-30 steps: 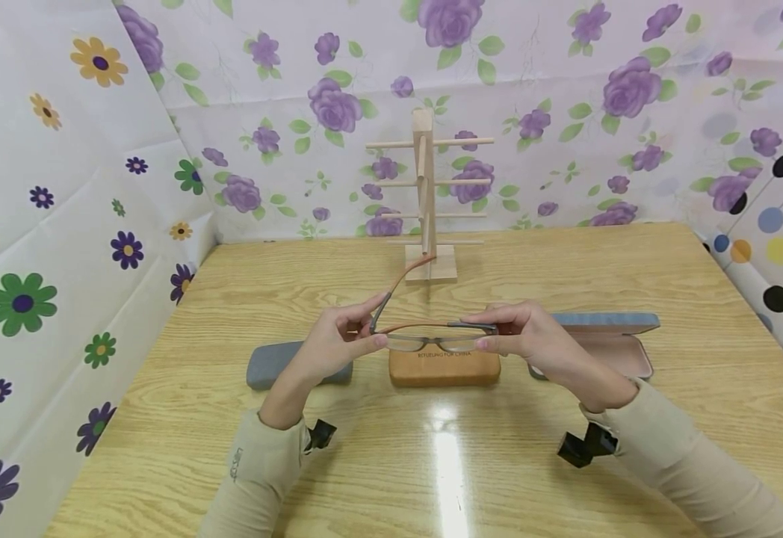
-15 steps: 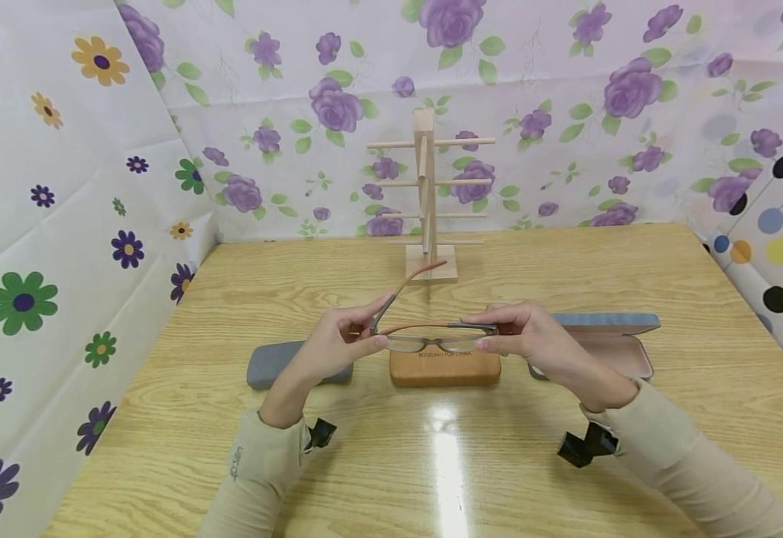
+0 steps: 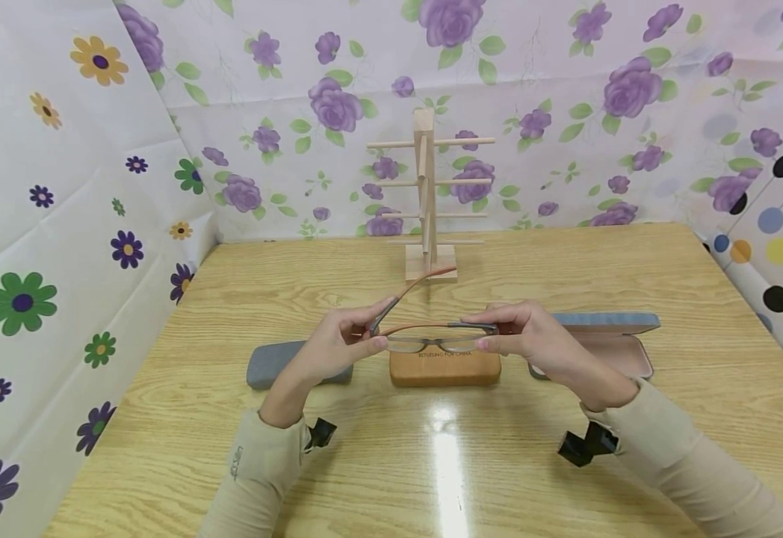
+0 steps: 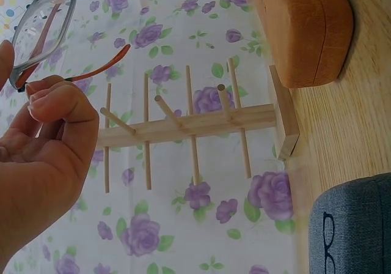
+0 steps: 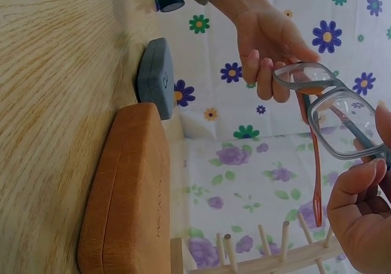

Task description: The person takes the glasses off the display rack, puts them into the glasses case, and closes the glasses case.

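Observation:
A pair of eyeglasses [image 3: 425, 343] with a grey frame and orange temple tips is held above the table between both hands. My left hand [image 3: 327, 345] pinches its left end near the hinge, thumb and finger on the frame and temple. My right hand [image 3: 533, 340] grips the right end. The right temple lies folded across behind the lenses, while the left temple sticks out at a slant. In the right wrist view the clear lenses [image 5: 345, 124] show plainly. An orange-brown glasses case [image 3: 445, 371] sits shut on the table just below the glasses.
A blue-grey glasses case [image 3: 267, 365] lies shut beyond my left wrist. Another case [image 3: 623, 355], light inside, stands open behind my right hand. A wooden display stand [image 3: 425, 187] with several pegs rises at the back of the table [image 3: 539, 261], before a flowered cloth.
The left temple has swung inward, its orange tip moving right and nearer. Both hands stay in nearly the same place, and the right temple remains folded.

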Motion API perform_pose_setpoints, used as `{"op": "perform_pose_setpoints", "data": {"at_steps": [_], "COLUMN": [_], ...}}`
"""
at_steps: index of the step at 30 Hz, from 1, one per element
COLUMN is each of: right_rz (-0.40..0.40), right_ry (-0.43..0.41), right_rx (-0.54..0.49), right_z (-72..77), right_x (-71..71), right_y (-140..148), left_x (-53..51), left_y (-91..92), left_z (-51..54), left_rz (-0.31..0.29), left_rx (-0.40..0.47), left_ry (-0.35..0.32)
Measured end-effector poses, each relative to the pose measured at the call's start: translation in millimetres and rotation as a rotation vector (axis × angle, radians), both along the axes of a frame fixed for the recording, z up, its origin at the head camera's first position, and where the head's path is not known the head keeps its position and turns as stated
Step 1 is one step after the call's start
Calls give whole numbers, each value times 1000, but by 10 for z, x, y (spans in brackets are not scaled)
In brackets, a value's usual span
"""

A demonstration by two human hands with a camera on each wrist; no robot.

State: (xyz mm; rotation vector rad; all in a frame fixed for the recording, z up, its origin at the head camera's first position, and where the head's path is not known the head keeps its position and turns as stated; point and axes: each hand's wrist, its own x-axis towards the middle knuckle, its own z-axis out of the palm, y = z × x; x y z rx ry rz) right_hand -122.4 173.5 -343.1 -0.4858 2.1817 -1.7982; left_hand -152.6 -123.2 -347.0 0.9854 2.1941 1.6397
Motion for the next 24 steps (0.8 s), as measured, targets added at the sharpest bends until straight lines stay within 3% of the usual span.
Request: {"op": "perform_pose_setpoints", "data": {"at_steps": [15, 24], "right_rz": [8, 16], "right_ry": [-24, -42], "right_rx": [1, -5], "right_z": [-27, -22], "right_x": [-26, -29], "right_y": [15, 18], "left_x": [3, 2], "left_y": [-8, -10], "left_z": [-24, -21], "left_rz": [-102, -121], "left_rx": [34, 16], "left_ry": [-2, 20]}}
